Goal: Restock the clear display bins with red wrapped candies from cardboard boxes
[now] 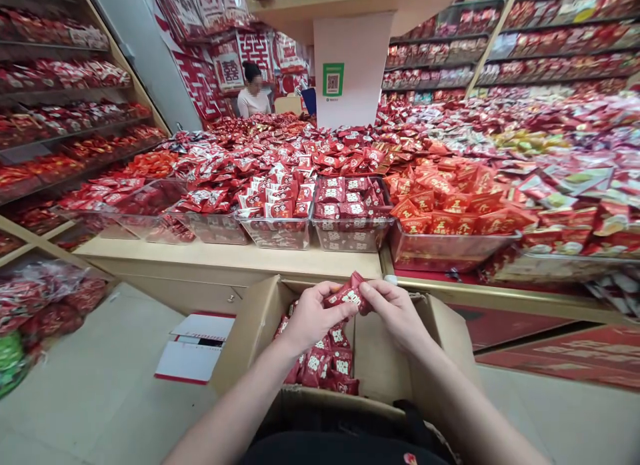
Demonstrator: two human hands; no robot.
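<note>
Dark red and shiny, one small packet (350, 295) is held up over the open brown box (453, 328). The left fingers (345, 310) pinch one side of it, and the right fingers (369, 291) pinch the other side, so both hands share it. More red packets (320, 365) lie in a heap on the left side inside the box. Just past the box is the desk (200, 253), with a clear tub (353, 237) on it. The packets in the tub look much like the held one.

I think this is a holding and turning step, done with both hands. To move the packet well, the fingers would need a soft pinch, so it does not get squashed. If one hand lets go, the other must keep hold.
</note>
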